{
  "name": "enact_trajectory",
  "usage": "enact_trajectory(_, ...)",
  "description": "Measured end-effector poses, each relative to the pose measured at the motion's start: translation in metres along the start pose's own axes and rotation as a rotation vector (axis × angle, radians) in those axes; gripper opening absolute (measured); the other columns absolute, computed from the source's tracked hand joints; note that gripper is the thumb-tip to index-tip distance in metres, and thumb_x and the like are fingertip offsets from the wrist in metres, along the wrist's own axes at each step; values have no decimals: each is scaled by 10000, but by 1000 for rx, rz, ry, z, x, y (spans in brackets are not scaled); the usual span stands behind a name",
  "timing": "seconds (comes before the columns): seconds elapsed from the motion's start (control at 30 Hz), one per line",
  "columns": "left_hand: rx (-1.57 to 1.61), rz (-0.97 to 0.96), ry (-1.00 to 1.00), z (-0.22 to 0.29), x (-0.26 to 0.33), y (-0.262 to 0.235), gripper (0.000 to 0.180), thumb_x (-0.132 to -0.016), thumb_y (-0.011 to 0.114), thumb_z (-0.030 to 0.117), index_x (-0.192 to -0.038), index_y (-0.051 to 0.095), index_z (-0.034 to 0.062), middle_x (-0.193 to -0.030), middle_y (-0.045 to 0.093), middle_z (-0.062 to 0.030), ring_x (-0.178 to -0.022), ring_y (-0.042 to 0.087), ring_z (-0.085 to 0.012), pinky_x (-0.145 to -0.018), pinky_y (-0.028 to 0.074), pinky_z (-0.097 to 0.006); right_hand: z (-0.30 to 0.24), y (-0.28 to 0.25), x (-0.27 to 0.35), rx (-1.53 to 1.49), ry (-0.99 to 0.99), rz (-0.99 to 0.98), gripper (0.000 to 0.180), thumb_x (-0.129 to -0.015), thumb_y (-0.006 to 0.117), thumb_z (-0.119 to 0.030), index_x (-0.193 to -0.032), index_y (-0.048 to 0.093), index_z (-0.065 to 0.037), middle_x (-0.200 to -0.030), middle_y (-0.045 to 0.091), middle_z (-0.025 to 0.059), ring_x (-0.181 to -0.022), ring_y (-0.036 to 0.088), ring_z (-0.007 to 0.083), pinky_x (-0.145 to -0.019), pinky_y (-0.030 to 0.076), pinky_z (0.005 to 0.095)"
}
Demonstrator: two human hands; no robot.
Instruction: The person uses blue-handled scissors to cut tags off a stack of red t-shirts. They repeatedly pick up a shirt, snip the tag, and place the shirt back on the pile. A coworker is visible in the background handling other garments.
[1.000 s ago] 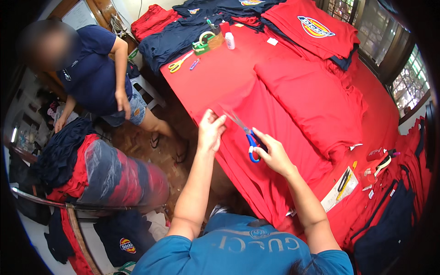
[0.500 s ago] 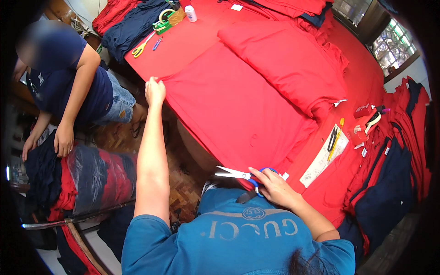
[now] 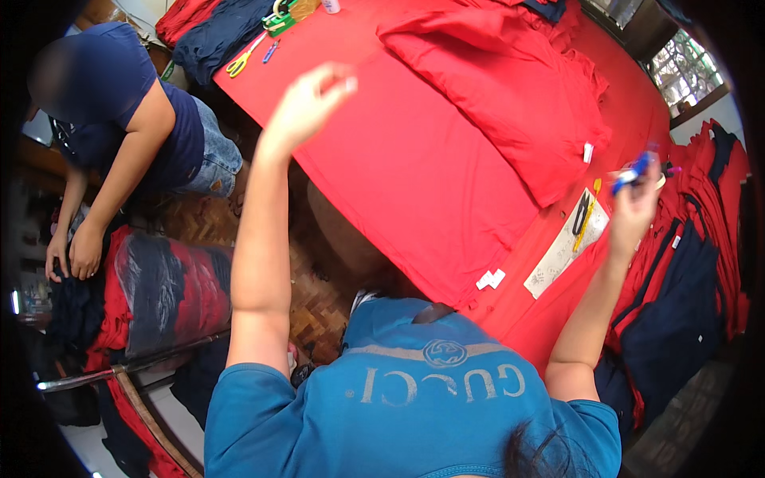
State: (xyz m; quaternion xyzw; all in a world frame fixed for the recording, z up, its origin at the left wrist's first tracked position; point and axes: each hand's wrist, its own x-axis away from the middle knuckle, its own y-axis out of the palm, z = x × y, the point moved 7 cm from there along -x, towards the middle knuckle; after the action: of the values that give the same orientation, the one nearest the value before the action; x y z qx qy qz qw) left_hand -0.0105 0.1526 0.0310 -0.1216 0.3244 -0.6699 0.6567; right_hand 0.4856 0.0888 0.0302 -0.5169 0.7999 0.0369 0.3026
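A large red cloth [image 3: 430, 167] lies spread over the table in front of me. My left hand [image 3: 312, 99] is lifted above its left part, fingers loosely curved and apart, with nothing visible in them. At the right, my right hand [image 3: 635, 209] is raised and closed on the blue-handled scissors [image 3: 631, 174], which motion smears; their blades are hard to make out. Toward the back right, a red garment [image 3: 510, 95] lies bunched on the cloth with a white tag at its corner. Small white labels [image 3: 490, 280] rest at the cloth's near edge.
Yellow scissors [image 3: 243, 60], a small blue tool [image 3: 271, 52] and a green tape dispenser [image 3: 280, 20] lie at the far left. A pale pattern piece [image 3: 564, 253] bears a yellow cutter [image 3: 586, 223]. Dark garments [image 3: 673, 295] hang right. A co-worker [image 3: 151, 119] stands left beside wrapped cloth [image 3: 171, 295].
My left hand has let go of the cloth's left edge and moved up and right. My right hand has carried the scissors from the near edge to the far right. The bunched garment has shifted.
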Motion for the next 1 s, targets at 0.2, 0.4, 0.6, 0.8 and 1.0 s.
enact_trajectory(0.2,-115,-326,-615,-76,170,90,430,-923,580,377,-790,694,-16,-663,678,-119,-650,673,-175,-662,530,-319,6,116,170,-387,542,-634,573,-874,439,84,-1433,353,-9,-1278,503,128,-1073,591,171,-878,526,313)
enact_trajectory(0.4,305,-116,-680,-53,241,164,364,-926,616,322,-754,615,2,-677,649,-56,-635,633,-104,-613,510,-266,-21,145,250,-123,496,-1017,539,-857,513,3,-1385,408,17,-1289,547,203,-1129,596,283,-972,457,367)
enact_trajectory(0.6,438,-135,-735,-43,235,149,350,-948,594,293,-737,590,15,-676,638,-53,-621,630,-100,-567,507,-238,-25,164,148,157,-109,-595,515,-852,573,-33,-1352,453,-30,-1118,581,230,-1019,597,371,-880,476,408)
enact_trajectory(0.8,1078,-42,-796,-37,246,185,178,-931,621,183,-1001,536,43,-949,642,-85,-834,667,-165,-708,562,-306,-1,238,106,246,-162,-673,561,-832,558,36,-1363,428,-87,-1024,532,204,-907,573,383,-796,465,449)
enact_trajectory(1.0,1173,-279,-862,-21,261,220,280,-940,605,188,-1157,572,14,-1117,646,-108,-920,654,-192,-807,545,-371,20,188,131,-101,223,-788,556,-793,538,97,-1326,474,-50,-1219,579,146,-1079,597,279,-874,488,352)
